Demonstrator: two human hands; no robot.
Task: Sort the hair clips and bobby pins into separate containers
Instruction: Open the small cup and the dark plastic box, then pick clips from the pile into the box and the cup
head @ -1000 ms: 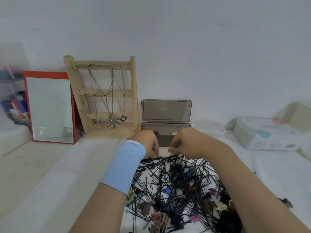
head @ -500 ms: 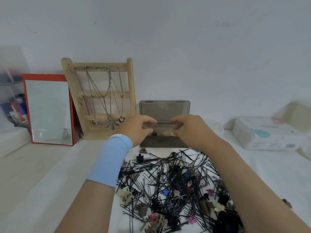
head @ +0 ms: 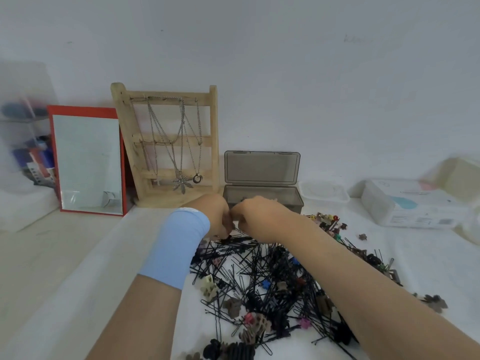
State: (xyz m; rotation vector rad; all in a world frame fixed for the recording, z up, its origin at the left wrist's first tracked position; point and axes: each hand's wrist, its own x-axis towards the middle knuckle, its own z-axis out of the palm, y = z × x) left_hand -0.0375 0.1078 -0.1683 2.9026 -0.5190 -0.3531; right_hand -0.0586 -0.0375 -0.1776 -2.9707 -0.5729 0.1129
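Now we are curling left hand (head: pixel 215 216) and right hand (head: pixel 257 219) into the pile (head: pixel 259 276), pinching we cannot tell what, risking tangled bobby pins (head: pixel 233 275) trailing into the box (head: pixel 291 201).

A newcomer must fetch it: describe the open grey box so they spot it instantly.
Start at the tall wooden necklace rack at the back. Directly right of it stands the grey box. Unlike the clear tub beside it, it is smoky brown-grey with its hinged lid raised.

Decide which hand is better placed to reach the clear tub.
Right, probably: the right hand is nearer the clear tub, right of the grey box; the left hand would have to cross it.
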